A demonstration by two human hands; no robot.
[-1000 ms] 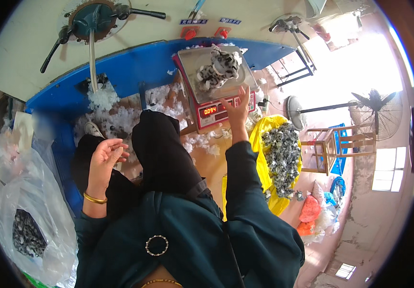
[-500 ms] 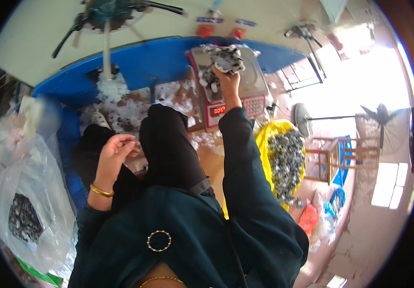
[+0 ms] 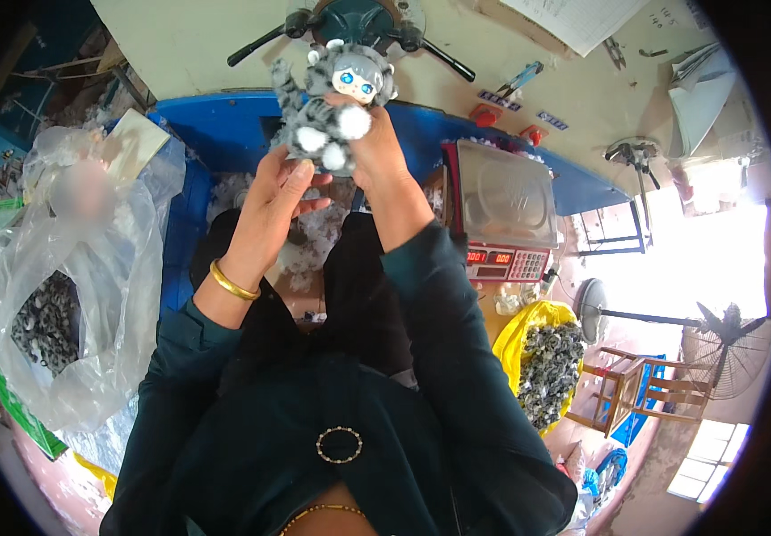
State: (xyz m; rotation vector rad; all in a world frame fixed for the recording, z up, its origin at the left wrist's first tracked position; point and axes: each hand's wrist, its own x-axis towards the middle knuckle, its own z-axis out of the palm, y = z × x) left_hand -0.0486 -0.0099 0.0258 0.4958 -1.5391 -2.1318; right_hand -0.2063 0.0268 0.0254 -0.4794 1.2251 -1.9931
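A grey striped plush doll (image 3: 324, 125) with a smooth face, blue eyes and white paws is held up over the bench's front edge. My right hand (image 3: 380, 152) grips its side, thumb across the front below the face. My left hand (image 3: 280, 196) is at the doll's underside, thumb by the feet; its fingers are spread, with nothing visible between them. To the right of my right hand stands a red digital scale (image 3: 506, 201) with a metal pan bearing no doll. Just beyond the doll is a dark machine with lever handles (image 3: 354, 25). The doll's back is hidden.
A yellow bag (image 3: 509, 353) of grey plush pieces stands at right, near a fan (image 3: 725, 344) and wooden chairs (image 3: 618, 389). At left is a large clear plastic bag (image 3: 122, 330) holding more grey fur. White stuffing (image 3: 300, 259) litters the area below the bench (image 3: 198, 54).
My right hand has lifted the plush doll off the scale and brought it left, before the lever machine. My left hand has come up to the doll. The whole view has shifted.
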